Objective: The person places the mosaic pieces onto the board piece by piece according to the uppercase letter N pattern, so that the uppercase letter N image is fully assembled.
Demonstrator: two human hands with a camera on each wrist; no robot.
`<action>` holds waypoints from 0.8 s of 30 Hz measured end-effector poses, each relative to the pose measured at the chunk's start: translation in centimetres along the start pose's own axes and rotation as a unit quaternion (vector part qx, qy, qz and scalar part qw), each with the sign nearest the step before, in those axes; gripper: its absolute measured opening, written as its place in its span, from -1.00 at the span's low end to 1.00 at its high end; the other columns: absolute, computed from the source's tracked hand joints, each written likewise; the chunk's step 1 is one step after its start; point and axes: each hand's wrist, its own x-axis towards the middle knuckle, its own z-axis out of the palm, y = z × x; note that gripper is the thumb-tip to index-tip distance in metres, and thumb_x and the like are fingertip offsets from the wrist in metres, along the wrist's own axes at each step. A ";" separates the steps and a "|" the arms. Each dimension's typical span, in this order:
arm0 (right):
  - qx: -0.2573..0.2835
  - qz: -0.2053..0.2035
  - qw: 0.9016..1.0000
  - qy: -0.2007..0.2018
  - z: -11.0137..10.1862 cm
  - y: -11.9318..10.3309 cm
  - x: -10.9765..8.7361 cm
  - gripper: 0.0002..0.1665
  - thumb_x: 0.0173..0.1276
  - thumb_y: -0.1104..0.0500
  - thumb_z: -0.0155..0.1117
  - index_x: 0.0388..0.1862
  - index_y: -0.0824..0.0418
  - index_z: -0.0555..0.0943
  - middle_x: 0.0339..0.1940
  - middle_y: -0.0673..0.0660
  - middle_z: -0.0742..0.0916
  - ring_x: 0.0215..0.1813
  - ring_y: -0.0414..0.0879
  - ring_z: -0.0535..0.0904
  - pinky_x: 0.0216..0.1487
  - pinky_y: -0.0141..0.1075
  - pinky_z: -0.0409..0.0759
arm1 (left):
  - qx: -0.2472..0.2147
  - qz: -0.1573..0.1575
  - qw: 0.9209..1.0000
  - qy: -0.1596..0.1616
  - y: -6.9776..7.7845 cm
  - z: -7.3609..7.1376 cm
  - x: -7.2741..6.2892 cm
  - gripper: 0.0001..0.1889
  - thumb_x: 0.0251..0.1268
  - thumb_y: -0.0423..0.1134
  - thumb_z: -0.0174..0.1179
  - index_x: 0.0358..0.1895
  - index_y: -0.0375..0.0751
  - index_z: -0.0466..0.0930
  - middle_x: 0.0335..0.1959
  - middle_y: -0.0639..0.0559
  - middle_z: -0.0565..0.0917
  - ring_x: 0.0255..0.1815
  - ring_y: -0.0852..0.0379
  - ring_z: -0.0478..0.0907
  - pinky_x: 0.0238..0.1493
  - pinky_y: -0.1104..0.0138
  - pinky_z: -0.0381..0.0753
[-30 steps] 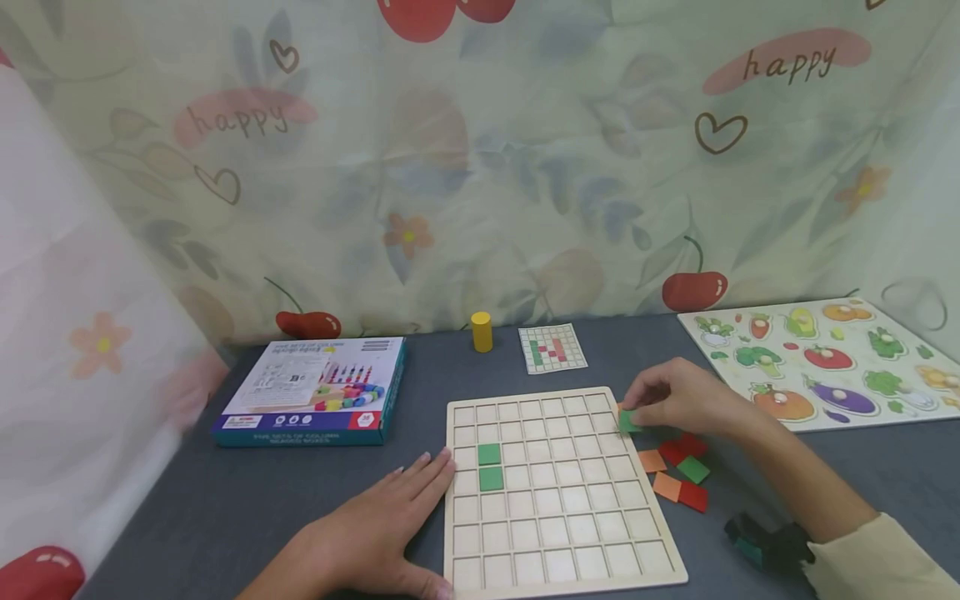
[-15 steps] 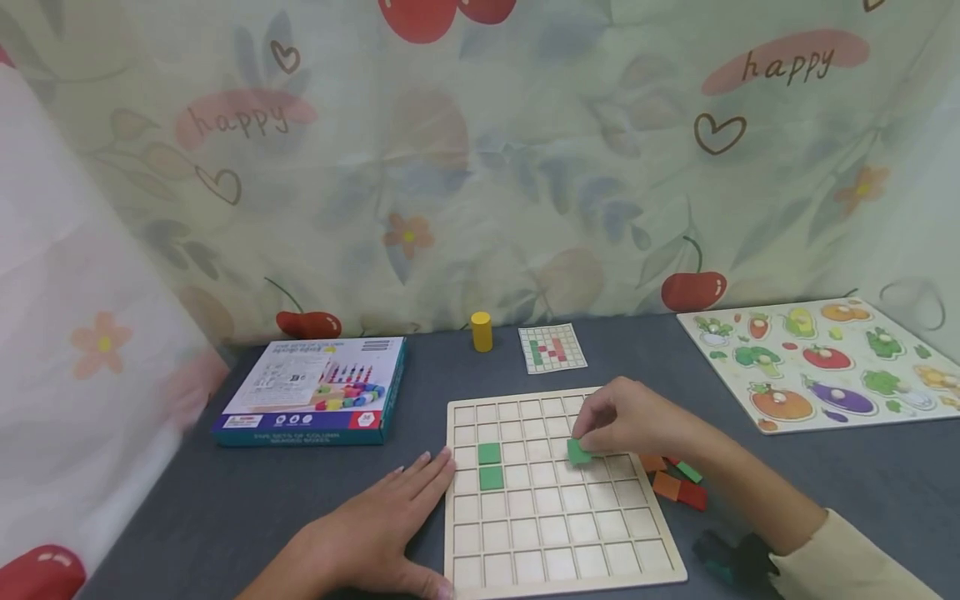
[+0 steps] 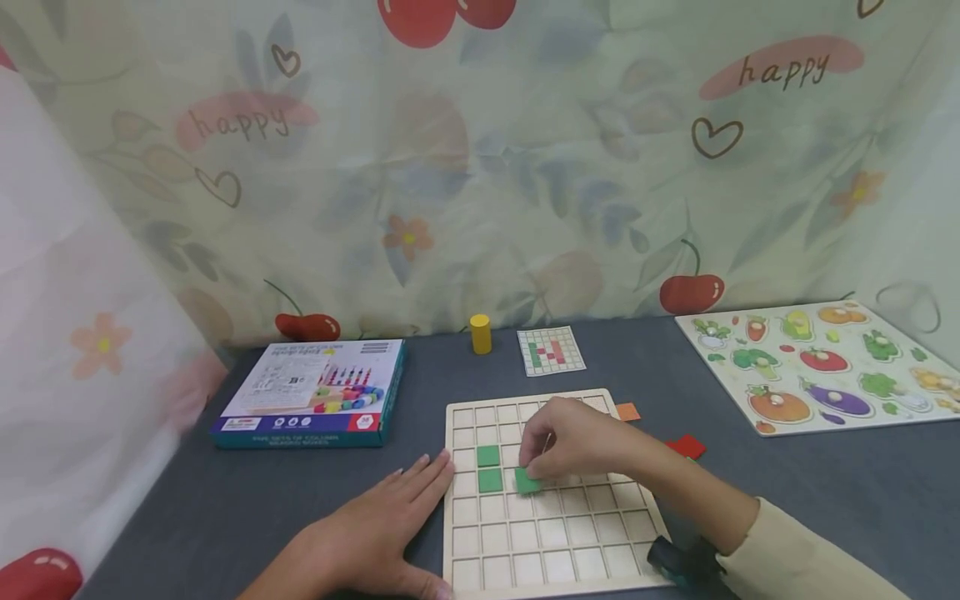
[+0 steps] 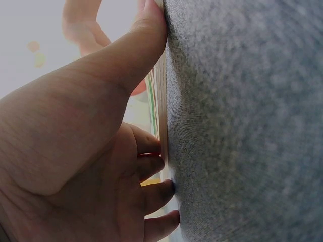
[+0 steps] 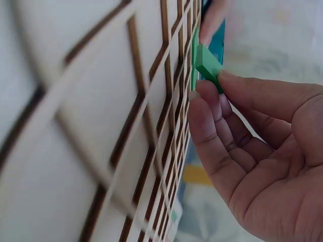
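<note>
The person's right hand (image 3: 581, 437) pinches a green square tile (image 3: 527, 482) between thumb and fingers over a wooden grid board (image 3: 555, 533), while the left hand (image 3: 375, 529), fingers straight and spread, rests against the board's left edge. Between the hands, two seated green tiles (image 3: 490, 480) fill neighbouring cells; past the right wrist lie an orange tile (image 3: 627, 412) and a red tile (image 3: 687, 447). Beyond both hands are a yellow cylinder (image 3: 481, 334) and a pattern card (image 3: 551, 351).
</note>
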 end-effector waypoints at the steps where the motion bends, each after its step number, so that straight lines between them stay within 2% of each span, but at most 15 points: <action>1: -0.001 -0.006 1.000 -0.004 0.3 -0.3 0.3 -0.82 0.11 0.41 0.43 -0.48 0.13 0.73 -0.52 -0.11 0.69 -0.42 -0.23 0.58 -0.33 -0.34 0.57 | -0.001 -0.001 1.000 0.000 0.0 0.0 0.0 0.26 -0.04 0.60 0.18 0.65 -0.02 -0.10 0.65 0.08 -0.08 0.62 -0.08 -0.13 0.49 -0.15 0.00; 6: -0.010 -0.025 0.999 -0.022 1.8 -1.6 1.3 -0.79 0.08 0.43 0.45 -0.53 0.14 0.68 -0.59 -0.13 0.65 -0.50 -0.29 0.51 -0.41 -0.39 0.52 | -0.002 -0.004 1.000 0.001 -0.1 0.2 0.0 0.26 -0.05 0.60 0.18 0.65 -0.01 -0.10 0.65 0.09 -0.08 0.62 -0.07 -0.14 0.49 -0.15 -0.01; 9: -0.023 -0.023 0.999 -0.031 2.6 -2.1 1.7 -0.76 0.08 0.42 0.48 -0.56 0.12 0.67 -0.62 -0.14 0.63 -0.52 -0.32 0.49 -0.42 -0.40 0.50 | -0.003 -0.004 1.000 0.001 0.0 0.1 0.0 0.25 -0.04 0.59 0.19 0.65 -0.01 -0.10 0.65 0.08 -0.08 0.62 -0.07 -0.14 0.49 -0.14 -0.01; 15: -0.066 -0.029 0.997 -0.029 3.3 -2.7 1.9 -0.74 0.10 0.39 0.50 -0.60 0.08 0.67 -0.63 -0.17 0.62 -0.51 -0.33 0.48 -0.40 -0.39 0.51 | -0.007 0.000 1.000 0.004 0.1 0.0 -0.1 0.24 -0.01 0.56 0.21 0.65 -0.03 -0.09 0.65 0.08 -0.07 0.62 -0.05 -0.14 0.49 -0.14 -0.01; 20: -0.084 -0.044 0.995 -0.036 3.5 -2.8 1.4 -0.85 0.12 0.39 0.47 -0.46 0.15 0.75 -0.56 -0.17 0.66 -0.48 -0.35 0.51 -0.37 -0.41 0.54 | -0.004 -0.003 1.000 -0.001 0.0 0.0 0.0 0.24 -0.02 0.57 0.19 0.65 -0.02 -0.09 0.65 0.08 -0.08 0.62 -0.06 -0.14 0.50 -0.14 -0.01; 24: -0.089 -0.057 0.993 -0.044 3.6 -2.7 0.7 -0.83 0.15 0.41 0.43 -0.30 0.20 0.77 -0.50 -0.19 0.67 -0.43 -0.38 0.52 -0.33 -0.43 0.55 | -0.001 -0.005 1.000 -0.004 -0.1 0.0 0.0 0.25 -0.03 0.59 0.17 0.65 -0.01 -0.10 0.65 0.08 -0.08 0.62 -0.07 -0.13 0.50 -0.14 -0.01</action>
